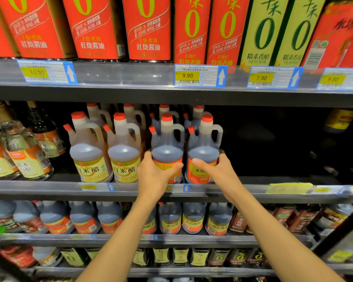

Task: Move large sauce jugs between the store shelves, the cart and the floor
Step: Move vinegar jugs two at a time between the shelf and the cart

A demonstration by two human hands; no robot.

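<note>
Both bare forearms reach up from the bottom edge, at about 6 o'clock, and converge on the middle shelf [130, 191]. The left hand [155, 174] is wrapped around the lower body of a dark sauce jug [167, 147] with an orange label and a red cap; the thumb lies across the label front, pointing toward 3 o'clock, and the other fingers curl around the jug's left side, so the hand is clamped on it. The right hand [216, 171] grips the neighbouring dark jug [203, 148] in mirror fashion, thumb pressed across its orange label toward 9 o'clock, fingers folded behind the jug's right flank. The wrists are fairly straight, and the elbows lie out of sight below.

The two jugs stand upright just beside each other at the shelf's front edge, handles facing 3 o'clock. At 9 o'clock from them stand two yellow-labelled vinegar jugs [108, 151], with more jugs in rows behind. At 3 o'clock the shelf is dark. Above, at 12 o'clock, red soy sauce bottles [147, 27] sit over a row of price tags [199, 75].
</note>
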